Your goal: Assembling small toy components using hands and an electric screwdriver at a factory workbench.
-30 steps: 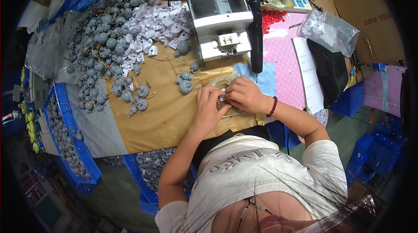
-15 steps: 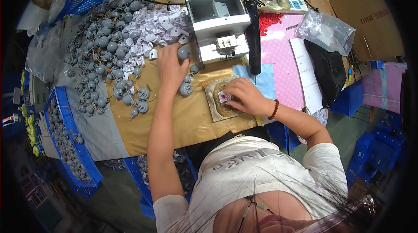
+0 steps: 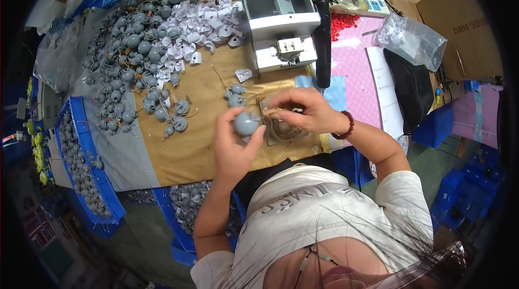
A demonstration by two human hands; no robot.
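My left hand (image 3: 233, 145) holds a smooth grey ball-shaped part (image 3: 247, 124) between thumb and fingers, just above the front of the table. Close to its right, my right hand (image 3: 303, 111) is closed in a pinch, thumb against forefinger. Whatever lies between those fingertips is too small to name. Beneath the right hand sits a square pale block with a brown ring-shaped holder (image 3: 281, 132), partly hidden. A few grey ball parts with thin wires (image 3: 235, 94) rest just beyond my left hand. A small white piece (image 3: 243, 75) lies alone in front of the grey machine.
A silver-grey bench machine (image 3: 281, 24) stands at the back. Left of it are heaps of white plastic pieces (image 3: 186, 32) and wired grey balls (image 3: 127, 45). Red bits (image 3: 341, 25), a plastic bag (image 3: 413, 40) and a black pouch (image 3: 397, 91) are on the right. Blue bins (image 3: 102, 191) hang along the left.
My left hand has come back toward me with a grey ball. The right hand has lifted off the holder and turned toward the ball. A white piece now lies before the machine.
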